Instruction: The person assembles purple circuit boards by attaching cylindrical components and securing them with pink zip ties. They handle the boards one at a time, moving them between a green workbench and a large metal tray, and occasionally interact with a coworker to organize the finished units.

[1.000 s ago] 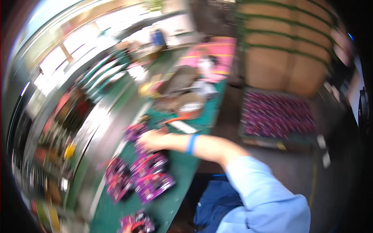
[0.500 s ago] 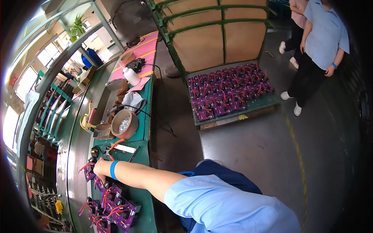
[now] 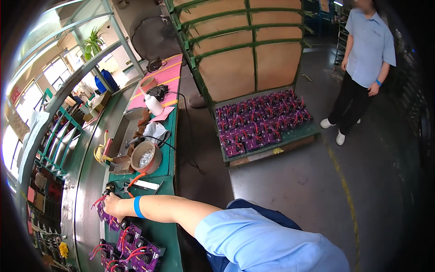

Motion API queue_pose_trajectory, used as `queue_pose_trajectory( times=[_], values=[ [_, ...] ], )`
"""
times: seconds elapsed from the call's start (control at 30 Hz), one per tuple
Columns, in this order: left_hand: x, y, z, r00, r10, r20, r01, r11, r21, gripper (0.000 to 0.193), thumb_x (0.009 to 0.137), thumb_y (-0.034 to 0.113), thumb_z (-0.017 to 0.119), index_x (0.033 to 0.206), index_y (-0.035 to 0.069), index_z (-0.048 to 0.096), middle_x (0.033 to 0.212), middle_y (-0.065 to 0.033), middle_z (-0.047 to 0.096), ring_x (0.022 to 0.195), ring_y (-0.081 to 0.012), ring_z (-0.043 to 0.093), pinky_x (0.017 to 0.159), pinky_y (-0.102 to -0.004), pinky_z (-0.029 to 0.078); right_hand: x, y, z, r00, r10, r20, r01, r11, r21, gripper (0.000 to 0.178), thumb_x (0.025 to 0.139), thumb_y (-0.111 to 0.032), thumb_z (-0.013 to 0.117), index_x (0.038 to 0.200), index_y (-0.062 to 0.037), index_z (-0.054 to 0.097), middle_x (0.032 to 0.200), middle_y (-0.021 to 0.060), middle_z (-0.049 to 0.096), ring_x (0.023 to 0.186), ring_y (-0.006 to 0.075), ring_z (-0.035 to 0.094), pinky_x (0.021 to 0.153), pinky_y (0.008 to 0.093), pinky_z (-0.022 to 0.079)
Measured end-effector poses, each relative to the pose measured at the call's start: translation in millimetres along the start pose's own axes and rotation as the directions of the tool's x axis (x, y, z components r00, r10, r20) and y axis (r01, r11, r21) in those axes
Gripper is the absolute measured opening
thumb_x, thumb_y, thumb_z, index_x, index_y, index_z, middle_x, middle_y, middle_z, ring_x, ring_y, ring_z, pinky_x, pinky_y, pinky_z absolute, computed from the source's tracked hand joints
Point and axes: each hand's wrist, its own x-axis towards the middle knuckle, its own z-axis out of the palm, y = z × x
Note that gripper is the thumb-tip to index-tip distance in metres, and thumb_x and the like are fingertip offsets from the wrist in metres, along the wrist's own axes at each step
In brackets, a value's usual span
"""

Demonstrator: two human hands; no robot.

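One purple module (image 3: pixel 108 217) w/ red leads sits at the green bench's (image 3: pixel 170 158) left edge, under the right hand (image 3: pixel 113 206); grip can't be judged. Left hand out of view. Risk: leads could snag neighbouring modules (image 3: pixel 136 247) nearby. Fingers hidden; bench's near end cut off.

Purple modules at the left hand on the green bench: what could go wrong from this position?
The left hand rests on a purple module whose red wires loop loose beside the fingers, so they might snag. More modules crowd the green bench near its edge and could get knocked off. The arm stretches far sideways; the right hand is out of view, so nothing visibly steadies the piece.
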Motion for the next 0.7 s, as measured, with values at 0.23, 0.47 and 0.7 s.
queue_pose_trajectory(
  times=[0.23,0.47,0.7],
  values=[
    [19,32,-7,0.976,0.149,-0.161,-0.13,0.984,0.122,0.054,0.051,0.025,0.075,0.101,0.01,0.06,0.117,-0.0124,0.051,0.115,-0.0292,0.042,0.095,-0.0462,0.03,-3,22,-16,0.735,-0.359,-0.575,0.28,0.933,-0.225,0.024,0.052,-0.021,0.063,0.069,-0.0063,0.057,0.07,0.0088,0.054,0.073,0.0263,0.055,0.064,0.0395,0.045],
    [7,25,4,0.91,0.098,-0.403,-0.091,0.995,0.036,0.071,0.043,0.03,0.078,0.105,0.005,0.052,0.103,-0.0128,0.051,0.097,-0.0304,0.048,0.085,-0.0427,0.034,-27,14,-89,0.791,0.39,-0.471,0.234,0.518,0.823,0.057,0.065,-0.033,0.072,0.109,-0.0025,0.051,0.094,0.0156,0.061,0.085,0.0227,0.06,0.075,0.0322,0.048],
    [-15,24,18,0.873,0.016,-0.487,-0.064,0.995,-0.082,0.077,0.037,0.032,0.081,0.104,0.007,0.054,0.104,-0.0129,0.051,0.099,-0.031,0.047,0.084,-0.0431,0.035,-215,45,-80,0.865,0.501,0.025,0.233,-0.445,0.865,0.054,0.082,-0.04,0.055,0.121,-0.0037,0.044,0.111,0.0093,0.055,0.094,0.0197,0.057,0.079,0.0369,0.05]
  ],
)
